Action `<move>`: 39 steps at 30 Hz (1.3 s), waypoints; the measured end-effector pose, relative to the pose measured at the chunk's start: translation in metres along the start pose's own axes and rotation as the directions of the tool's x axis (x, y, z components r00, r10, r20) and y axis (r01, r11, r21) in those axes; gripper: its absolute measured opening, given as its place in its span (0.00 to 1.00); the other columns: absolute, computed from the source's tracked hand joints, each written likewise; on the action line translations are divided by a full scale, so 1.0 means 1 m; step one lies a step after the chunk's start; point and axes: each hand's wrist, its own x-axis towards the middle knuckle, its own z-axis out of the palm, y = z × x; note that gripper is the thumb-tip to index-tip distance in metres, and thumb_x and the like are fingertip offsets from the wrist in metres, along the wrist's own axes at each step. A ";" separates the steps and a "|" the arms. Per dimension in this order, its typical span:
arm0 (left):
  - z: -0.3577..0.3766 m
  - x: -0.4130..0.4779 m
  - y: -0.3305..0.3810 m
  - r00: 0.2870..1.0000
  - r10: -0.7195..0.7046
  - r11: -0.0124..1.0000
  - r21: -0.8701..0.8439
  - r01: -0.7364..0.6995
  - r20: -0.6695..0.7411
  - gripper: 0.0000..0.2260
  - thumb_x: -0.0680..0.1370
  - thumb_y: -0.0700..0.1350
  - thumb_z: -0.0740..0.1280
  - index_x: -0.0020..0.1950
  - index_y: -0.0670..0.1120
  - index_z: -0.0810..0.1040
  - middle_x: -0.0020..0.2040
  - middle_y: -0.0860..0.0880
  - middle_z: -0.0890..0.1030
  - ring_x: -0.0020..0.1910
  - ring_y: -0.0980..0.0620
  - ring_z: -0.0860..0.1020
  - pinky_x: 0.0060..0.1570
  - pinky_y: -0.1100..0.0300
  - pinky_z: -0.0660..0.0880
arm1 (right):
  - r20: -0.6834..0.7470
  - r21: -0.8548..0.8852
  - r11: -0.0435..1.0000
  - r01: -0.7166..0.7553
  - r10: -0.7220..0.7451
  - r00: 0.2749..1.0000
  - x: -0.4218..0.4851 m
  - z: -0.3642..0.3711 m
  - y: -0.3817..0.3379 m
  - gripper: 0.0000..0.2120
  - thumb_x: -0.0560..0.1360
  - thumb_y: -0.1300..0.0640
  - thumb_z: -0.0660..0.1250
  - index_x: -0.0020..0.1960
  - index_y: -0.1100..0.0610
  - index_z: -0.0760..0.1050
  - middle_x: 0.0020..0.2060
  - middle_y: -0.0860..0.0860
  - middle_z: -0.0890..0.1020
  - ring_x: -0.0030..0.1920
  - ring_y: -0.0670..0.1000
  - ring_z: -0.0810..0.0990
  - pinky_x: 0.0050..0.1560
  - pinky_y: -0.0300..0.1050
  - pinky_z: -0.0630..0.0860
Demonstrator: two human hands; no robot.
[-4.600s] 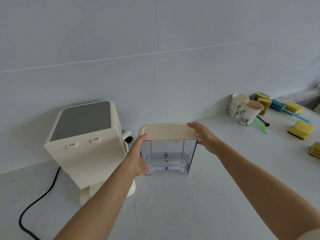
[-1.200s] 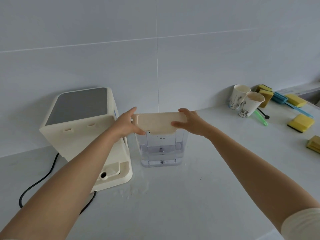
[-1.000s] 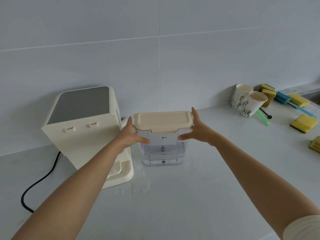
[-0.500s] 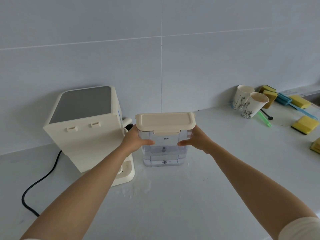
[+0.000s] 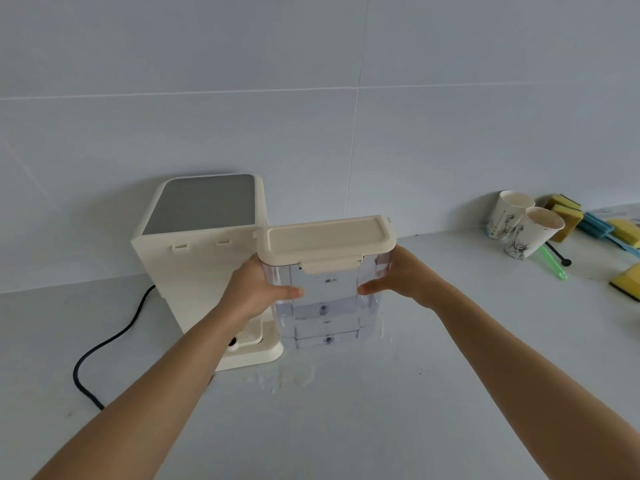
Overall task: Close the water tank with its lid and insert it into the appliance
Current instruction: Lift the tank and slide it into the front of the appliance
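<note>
Tank and lid first, though the biggest thing in view is the pale countertop (image 5: 381,427), running back to a tiled wall (image 5: 346,98). On it, at the left, stands the cream appliance (image 5: 194,268) with a grey top panel, its flat tank-side face turned toward the camera, two small catches near its top edge, and a low base ledge at the bottom; a black cord (image 5: 104,344) trails off its left side. The water tank (image 5: 325,306), clear-walled and upright with its long axis vertical, is just right of the appliance and appears lifted slightly off the counter, though its underside is hard to read. The cream lid (image 5: 325,240) sits flat across its top with the front clasp folded down, so the closing looks done. The left hand (image 5: 256,292) is clamped on the tank's left wall, thumb across the front; the right hand (image 5: 405,282) is clamped on the right wall the same way. What matters next, I judge, is that the docking face and ledge lie to the left of the tank, on the left hand's side, so the tank must travel sideways and stay vertical to seat. Two paper cups (image 5: 523,226) and yellow sponges (image 5: 568,213) sit well apart at far right.
</note>
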 end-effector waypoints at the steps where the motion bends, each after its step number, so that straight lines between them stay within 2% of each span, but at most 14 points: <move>1: -0.008 -0.005 0.000 1.000 -0.005 1.000 -0.014 0.005 -0.025 0.27 0.60 0.44 0.78 0.57 0.44 0.76 0.53 0.47 0.81 0.56 0.46 0.77 0.55 0.55 0.72 | 0.014 -0.007 1.000 0.014 -0.014 1.000 0.000 0.004 -0.007 0.41 0.58 0.63 0.78 0.67 0.55 0.65 0.59 0.51 0.76 0.65 0.56 0.71 0.67 0.57 0.68; 4: -0.032 -0.018 -0.004 0.999 -0.018 0.999 -0.041 0.016 -0.049 0.25 0.62 0.40 0.77 0.58 0.45 0.77 0.53 0.50 0.81 0.55 0.49 0.77 0.53 0.58 0.71 | 0.050 -0.026 0.998 0.058 -0.056 0.997 0.002 0.021 -0.025 0.40 0.59 0.63 0.77 0.67 0.55 0.65 0.58 0.50 0.76 0.64 0.54 0.71 0.67 0.53 0.69; 6: -0.050 -0.023 -0.008 0.997 -0.038 0.998 -0.053 0.035 -0.065 0.26 0.62 0.39 0.77 0.59 0.45 0.77 0.55 0.49 0.81 0.57 0.48 0.78 0.57 0.55 0.72 | 0.058 -0.029 0.997 0.077 -0.076 0.995 0.004 0.034 -0.036 0.39 0.61 0.63 0.77 0.67 0.55 0.63 0.53 0.46 0.75 0.60 0.51 0.70 0.63 0.46 0.68; 8: -0.067 -0.026 -0.012 0.994 -0.064 0.996 -0.066 0.058 -0.090 0.27 0.62 0.38 0.77 0.59 0.44 0.77 0.56 0.47 0.81 0.58 0.47 0.77 0.59 0.52 0.72 | 0.073 -0.016 0.996 0.086 -0.085 0.994 0.007 0.048 -0.048 0.39 0.62 0.63 0.76 0.68 0.55 0.62 0.50 0.45 0.72 0.57 0.50 0.70 0.58 0.43 0.67; 12: -0.099 -0.032 -0.018 0.988 -0.092 0.993 -0.090 0.081 -0.128 0.27 0.62 0.34 0.76 0.60 0.42 0.76 0.56 0.45 0.81 0.58 0.46 0.77 0.61 0.54 0.71 | 0.116 0.010 0.992 0.129 -0.129 0.985 0.019 0.079 -0.068 0.39 0.60 0.63 0.77 0.66 0.54 0.65 0.60 0.49 0.75 0.63 0.53 0.71 0.65 0.49 0.68; 14: -0.113 -0.034 -0.021 0.984 -0.111 0.989 -0.113 0.096 -0.138 0.30 0.60 0.35 0.77 0.60 0.43 0.76 0.57 0.46 0.81 0.60 0.47 0.77 0.66 0.51 0.69 | 0.119 0.015 0.991 0.135 -0.135 0.984 0.025 0.092 -0.077 0.37 0.60 0.64 0.77 0.65 0.55 0.66 0.58 0.49 0.75 0.60 0.52 0.72 0.60 0.45 0.69; 17: -0.128 -0.034 -0.024 0.978 -0.140 0.984 -0.130 0.121 -0.154 0.34 0.56 0.37 0.77 0.62 0.43 0.76 0.58 0.46 0.81 0.60 0.46 0.77 0.66 0.47 0.69 | 0.128 0.041 0.988 0.151 -0.155 0.980 0.031 0.106 -0.086 0.34 0.60 0.66 0.76 0.63 0.55 0.67 0.53 0.48 0.75 0.53 0.49 0.73 0.51 0.41 0.68; 20: -0.137 -0.031 -0.028 0.977 -0.141 0.986 -0.108 0.125 -0.161 0.33 0.59 0.35 0.77 0.63 0.43 0.75 0.60 0.46 0.80 0.61 0.46 0.76 0.66 0.51 0.69 | 0.123 0.090 0.986 0.138 -0.148 0.981 0.037 0.117 -0.089 0.35 0.60 0.67 0.76 0.64 0.55 0.67 0.55 0.47 0.74 0.55 0.48 0.70 0.54 0.42 0.67; 23: -0.144 -0.026 -0.032 0.975 -0.154 0.985 -0.103 0.138 -0.159 0.29 0.62 0.33 0.76 0.63 0.42 0.75 0.59 0.46 0.80 0.61 0.47 0.76 0.62 0.55 0.70 | 0.112 0.112 0.987 0.116 -0.129 0.985 0.041 0.126 -0.091 0.36 0.60 0.68 0.76 0.63 0.55 0.67 0.59 0.50 0.75 0.60 0.52 0.71 0.59 0.47 0.69; 27: -0.150 -0.022 -0.037 0.974 -0.176 0.981 -0.104 0.163 -0.139 0.28 0.63 0.33 0.75 0.62 0.42 0.75 0.59 0.45 0.80 0.61 0.47 0.75 0.60 0.55 0.69 | 0.094 0.109 0.991 0.084 -0.094 0.991 0.046 0.135 -0.089 0.38 0.57 0.65 0.78 0.64 0.54 0.68 0.60 0.52 0.76 0.62 0.54 0.73 0.60 0.48 0.71; 31: -0.152 -0.018 -0.045 0.975 -0.184 0.979 -0.111 0.171 -0.121 0.27 0.63 0.33 0.75 0.60 0.41 0.76 0.60 0.42 0.80 0.61 0.46 0.75 0.63 0.53 0.70 | 0.077 0.093 0.993 0.075 -0.082 0.994 0.047 0.141 -0.085 0.39 0.56 0.64 0.78 0.64 0.53 0.67 0.60 0.51 0.76 0.62 0.55 0.72 0.62 0.51 0.71; 36: -0.151 -0.013 -0.051 0.979 -0.174 0.979 -0.122 0.162 -0.101 0.25 0.62 0.31 0.75 0.58 0.39 0.77 0.52 0.44 0.81 0.55 0.45 0.78 0.55 0.57 0.71 | 0.056 0.063 0.996 0.070 -0.074 0.996 0.046 0.147 -0.081 0.39 0.57 0.64 0.78 0.64 0.54 0.67 0.60 0.52 0.76 0.62 0.54 0.72 0.64 0.52 0.71; 39: -0.151 -0.013 -0.058 0.980 -0.178 0.974 -0.156 0.163 -0.089 0.25 0.62 0.30 0.75 0.58 0.40 0.77 0.54 0.42 0.82 0.57 0.44 0.78 0.61 0.53 0.72 | 0.051 0.052 0.997 0.061 -0.064 0.997 0.046 0.149 -0.079 0.39 0.57 0.64 0.78 0.64 0.53 0.67 0.60 0.51 0.77 0.62 0.54 0.73 0.64 0.52 0.71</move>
